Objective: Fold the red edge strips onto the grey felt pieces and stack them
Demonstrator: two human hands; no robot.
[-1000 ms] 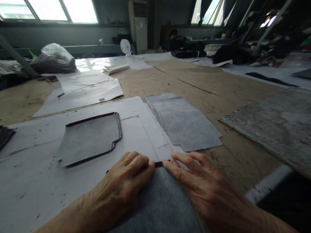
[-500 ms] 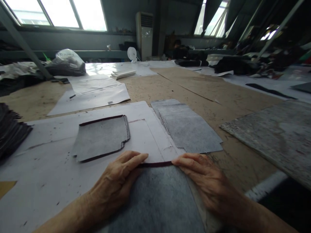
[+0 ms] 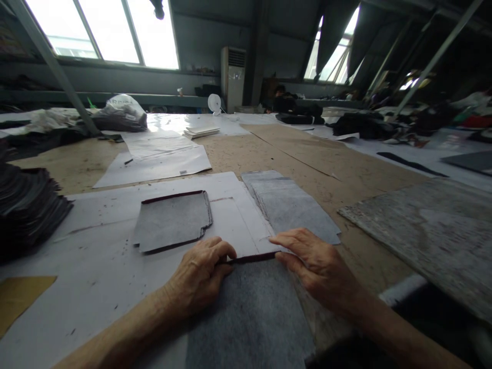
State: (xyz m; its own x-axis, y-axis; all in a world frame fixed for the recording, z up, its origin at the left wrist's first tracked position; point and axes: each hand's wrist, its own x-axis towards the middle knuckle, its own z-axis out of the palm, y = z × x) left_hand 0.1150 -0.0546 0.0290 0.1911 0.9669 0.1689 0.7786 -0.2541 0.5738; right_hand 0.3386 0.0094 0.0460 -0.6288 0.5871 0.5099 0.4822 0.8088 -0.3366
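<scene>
A grey fabric panel (image 3: 246,318) with a dark maroon folded edge (image 3: 255,257) lies in front of me, its near part running out of view at the bottom. My left hand (image 3: 202,269) is closed on the left end of that edge, fingers bent over it and the thumb along the near side. At the right end, my right hand (image 3: 311,261) has its thumb by the edge and its fingers stretched out beyond it, a gap between them. Beyond my left hand lies a stack of similar grey panels (image 3: 172,220) with dark folded borders.
Grey cut pieces (image 3: 292,205) lie fanned beyond my right hand. A tall dark fabric stack (image 3: 31,205) stands left, near a tan card (image 3: 23,297). White paper (image 3: 96,266) covers the table. A mottled grey board (image 3: 423,230) lies right. A small white fan (image 3: 214,104) stands far back.
My right hand's fingers have lifted and spread from the thumb at the folded edge. My left fingers have curled more over its left end. The view has tilted up slightly.
</scene>
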